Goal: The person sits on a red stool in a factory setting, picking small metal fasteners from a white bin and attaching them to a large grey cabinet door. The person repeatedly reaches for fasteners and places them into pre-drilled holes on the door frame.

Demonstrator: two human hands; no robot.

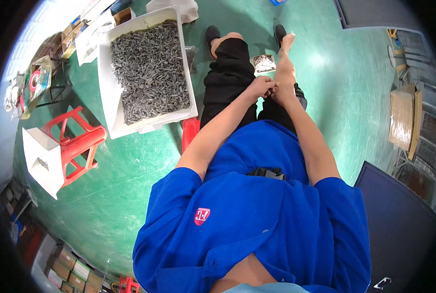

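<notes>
My left hand (pixel 262 87) and my right hand (pixel 283 93) meet over my lap, fingertips nearly touching. The fingers of both are closed in a pinch. Whatever lies between them is too small to make out. Just beyond the hands, on the floor between my feet, a small open box (pixel 264 72) contains small pieces. To my left stands a large white plastic tub (pixel 190 93), heaped with a great many small dark grey pieces (pixel 152 73) of short, narrow shape.
A red plastic stool (pixel 83 139) at the left has a white box (pixel 42 158) leaning at its side. Part of another red stool (pixel 190 132) shows beside my leg. Cardboard (pixel 402 117) stands at the right, above a dark panel (pixel 398 219). The floor (pixel 125 195) is green.
</notes>
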